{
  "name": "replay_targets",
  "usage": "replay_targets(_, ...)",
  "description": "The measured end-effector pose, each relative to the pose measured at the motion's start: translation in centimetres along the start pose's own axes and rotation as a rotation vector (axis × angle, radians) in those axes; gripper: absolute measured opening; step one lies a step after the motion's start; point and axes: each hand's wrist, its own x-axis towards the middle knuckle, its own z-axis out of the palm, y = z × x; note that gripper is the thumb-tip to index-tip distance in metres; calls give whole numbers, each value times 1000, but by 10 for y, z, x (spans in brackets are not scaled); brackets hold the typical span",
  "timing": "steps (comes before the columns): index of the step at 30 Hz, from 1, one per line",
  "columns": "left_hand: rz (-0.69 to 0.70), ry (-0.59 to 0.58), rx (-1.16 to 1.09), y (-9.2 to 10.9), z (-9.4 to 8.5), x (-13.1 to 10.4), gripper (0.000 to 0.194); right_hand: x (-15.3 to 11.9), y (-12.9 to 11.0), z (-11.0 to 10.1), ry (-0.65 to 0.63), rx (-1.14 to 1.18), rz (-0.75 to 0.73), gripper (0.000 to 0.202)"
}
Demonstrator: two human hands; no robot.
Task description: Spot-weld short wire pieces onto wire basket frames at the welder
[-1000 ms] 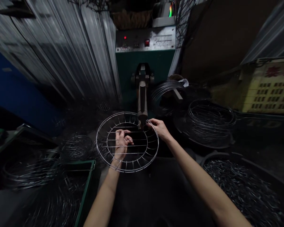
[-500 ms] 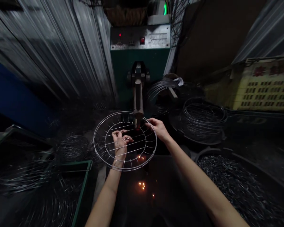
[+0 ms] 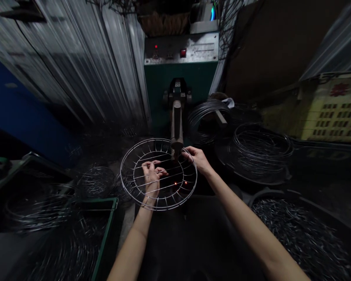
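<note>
A round wire basket (image 3: 128,194) with a double outer ring, short side wires and parallel cross wires sits tilted under a spot welder's arm (image 3: 177,123). My left hand (image 3: 152,177) is beneath it, its curled fingers gripping the cross wires. My right hand (image 3: 197,159) pinches the far right side near the welder's electrode tip; its fingertips are partly hidden, so a small wire piece between them cannot be made out. Two small orange sparks (image 3: 176,183) glow below the tip.
The green welding machine (image 3: 181,72) stands ahead. At right are wire coils (image 3: 209,111), wire rings (image 3: 261,146), a tub of short wire pieces (image 3: 298,226) and a yellow crate (image 3: 336,113). A green-rimmed bin (image 3: 105,230) holding wire parts is at left.
The view has shifted slightly, moving the scene to the right. Falling sparks have dwindled to a couple, and the glow at the electrode tip has faded. Both hands keep their hold on the basket.
</note>
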Motion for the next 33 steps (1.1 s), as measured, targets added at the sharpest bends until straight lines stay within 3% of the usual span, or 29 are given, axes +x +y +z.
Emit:
replay_targets(10, 11, -4, 11, 0, -1, 0, 28, 5, 5, 1, -29, 76, 6, 32)
replay_targets(15, -17, -59, -5, 0, -4, -5, 28, -13, 1, -11, -3, 45, -28, 34)
replay_targets(19, 36, 1, 7, -3, -5, -10, 27, -24, -3, -14, -44, 12, 19, 35)
replay_targets(24, 44, 28, 0, -1, -3, -8, 27, -11, 2, -4, 15, -1, 20, 35)
replay_targets(33, 36, 41, 0, -3, -4, -6, 30, 1, 1, 1, 5, -9, 21, 34)
